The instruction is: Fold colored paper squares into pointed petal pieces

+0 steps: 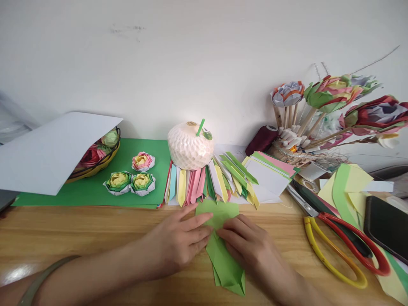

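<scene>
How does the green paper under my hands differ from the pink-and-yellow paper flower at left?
The green paper is a single colour; the paper flower mixes pink, yellow and white. The green paper is long and fairly flat, the paper flower round and layered. Both are folded.

Green sheet [228,270] was matt, creased paper | tabletop [63,229] was smooth, glossy wood | scissors [308,207] had shiny metal blades and glossy, plastic-looking handles | phone [386,227] looked smooth and glossy | round white object [190,148] had a bumpy, netted surface | folded flowers [118,182] were matt paper | wall [204,59] looked smooth, matt
</scene>
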Motion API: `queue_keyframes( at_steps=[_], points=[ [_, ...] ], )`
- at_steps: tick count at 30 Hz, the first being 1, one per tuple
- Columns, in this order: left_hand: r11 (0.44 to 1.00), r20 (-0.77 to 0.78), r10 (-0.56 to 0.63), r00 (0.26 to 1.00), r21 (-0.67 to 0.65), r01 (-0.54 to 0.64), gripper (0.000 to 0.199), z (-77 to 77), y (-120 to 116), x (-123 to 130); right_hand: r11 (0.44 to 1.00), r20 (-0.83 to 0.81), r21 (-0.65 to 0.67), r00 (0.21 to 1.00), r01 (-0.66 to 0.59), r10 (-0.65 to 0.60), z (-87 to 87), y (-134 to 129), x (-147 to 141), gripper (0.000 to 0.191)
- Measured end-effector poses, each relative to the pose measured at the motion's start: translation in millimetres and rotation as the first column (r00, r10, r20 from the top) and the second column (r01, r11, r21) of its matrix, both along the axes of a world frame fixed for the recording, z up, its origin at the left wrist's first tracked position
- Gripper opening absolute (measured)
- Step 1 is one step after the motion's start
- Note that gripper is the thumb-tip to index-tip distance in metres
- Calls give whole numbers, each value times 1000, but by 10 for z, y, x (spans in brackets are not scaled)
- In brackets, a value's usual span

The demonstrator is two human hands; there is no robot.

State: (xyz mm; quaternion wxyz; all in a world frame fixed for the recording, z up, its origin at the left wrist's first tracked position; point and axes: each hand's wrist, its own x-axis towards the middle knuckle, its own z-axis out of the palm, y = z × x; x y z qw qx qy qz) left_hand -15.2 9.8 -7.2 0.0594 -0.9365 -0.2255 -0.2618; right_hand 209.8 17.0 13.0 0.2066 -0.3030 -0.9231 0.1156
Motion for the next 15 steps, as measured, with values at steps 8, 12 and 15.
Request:
queue_keyframes(
  at_steps=[8,12,15],
  points=[
    [1000,-22,11,1000,9,-11,20,26,-4,6,996,86,-49,993,-72,76,201,71,168,25],
    [992,-1,90,996,84,-90,23,39,-12,16,999,102,17,994,41,-42,274,151,323,28],
    [961,-16,210,977,184,-204,26,58,-21,18,993,76,-35,991,115,-112,278,162,347,24]
  ],
)
